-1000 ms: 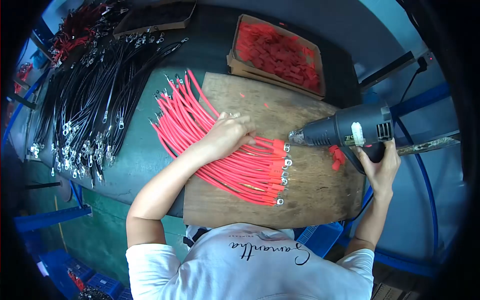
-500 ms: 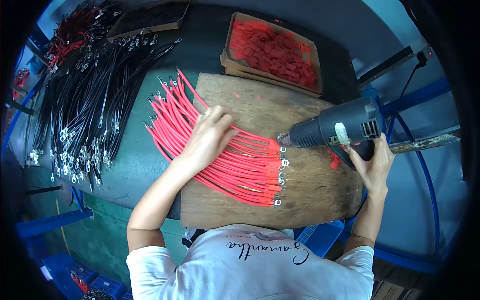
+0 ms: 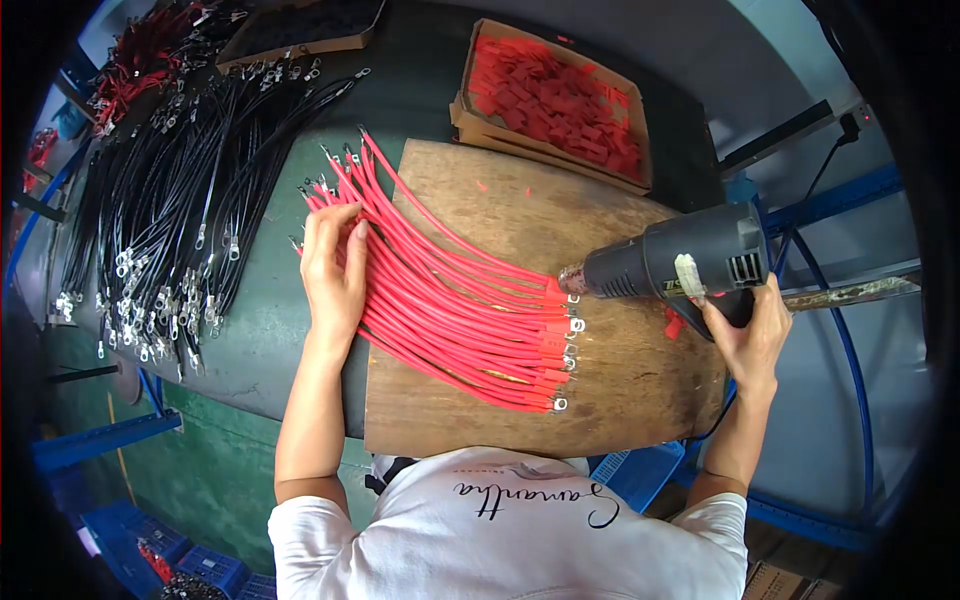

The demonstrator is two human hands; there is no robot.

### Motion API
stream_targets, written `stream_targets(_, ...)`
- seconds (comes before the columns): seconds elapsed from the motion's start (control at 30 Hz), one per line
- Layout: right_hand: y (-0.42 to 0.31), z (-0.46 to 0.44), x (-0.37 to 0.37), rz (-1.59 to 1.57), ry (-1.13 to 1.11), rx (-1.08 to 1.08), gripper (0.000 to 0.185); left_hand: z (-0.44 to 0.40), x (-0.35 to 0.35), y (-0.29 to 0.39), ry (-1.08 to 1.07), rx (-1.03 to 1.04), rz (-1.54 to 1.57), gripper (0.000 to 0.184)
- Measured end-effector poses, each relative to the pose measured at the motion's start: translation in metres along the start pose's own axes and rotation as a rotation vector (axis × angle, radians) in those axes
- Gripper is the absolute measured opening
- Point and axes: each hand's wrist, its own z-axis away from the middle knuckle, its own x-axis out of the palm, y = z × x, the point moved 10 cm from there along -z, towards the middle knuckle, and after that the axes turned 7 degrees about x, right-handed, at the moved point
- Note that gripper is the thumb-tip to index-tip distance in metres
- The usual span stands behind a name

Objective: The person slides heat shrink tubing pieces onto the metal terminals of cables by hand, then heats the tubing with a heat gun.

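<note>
A fan of red cables (image 3: 440, 300) with ring terminals lies across a wooden board (image 3: 480, 215). Red sleeves (image 3: 550, 345) sit near the terminals at their right ends. Around the cables' left part, my left hand (image 3: 335, 265) is closed, thumb and fingertips close together; exactly which cables it grips is hidden. My right hand (image 3: 750, 335) is wrapped around the handle of a black heat gun (image 3: 680, 255). The gun's nozzle points left, right beside the sleeved end of the uppermost cable.
A cardboard box (image 3: 462, 115) of red sleeve pieces stands behind the board. Many black cables (image 3: 190, 210) with ring terminals lie at left. Another cardboard tray (image 3: 295, 52) with dark pieces is at the back. Small red scraps lie on the board.
My left hand has moved left along the red cables, from their middle toward their left ends. The heat gun stays almost where it was, beside the top cable's end.
</note>
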Motion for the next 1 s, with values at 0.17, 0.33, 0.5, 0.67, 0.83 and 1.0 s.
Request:
stream_targets(0.17, 0.002, 0.003, 0.001, 0.013, -0.004, 0.005, 0.048, 0.0, -0.004, -0.004, 0.011, -0.023, -0.014, 0.015)
stream_targets(0.33, -0.003, 0.0, 0.001, 0.009, 0.009, -0.02, 0.049, 0.001, -0.006, -0.008, 0.025, -0.036, -0.024, 0.014)
stream_targets(0.5, -0.006, 0.0, 0.0, -0.003, 0.012, -0.031, 0.05, 0.001, -0.007, -0.011, 0.034, -0.052, -0.03, 0.014)
stream_targets(0.67, -0.004, 0.002, 0.0, -0.013, 0.025, -0.047, 0.051, 0.001, -0.009, -0.012, 0.051, -0.047, -0.032, 0.014)
stream_targets(0.83, -0.003, 0.004, 0.0, -0.015, 0.029, -0.063, 0.051, 0.001, -0.012, -0.012, 0.068, -0.052, -0.058, 0.013)
stream_targets(1.0, -0.002, 0.005, 0.0, -0.011, 0.024, -0.048, 0.052, 0.001, -0.015, -0.013, 0.101, -0.021, -0.069, 0.012)
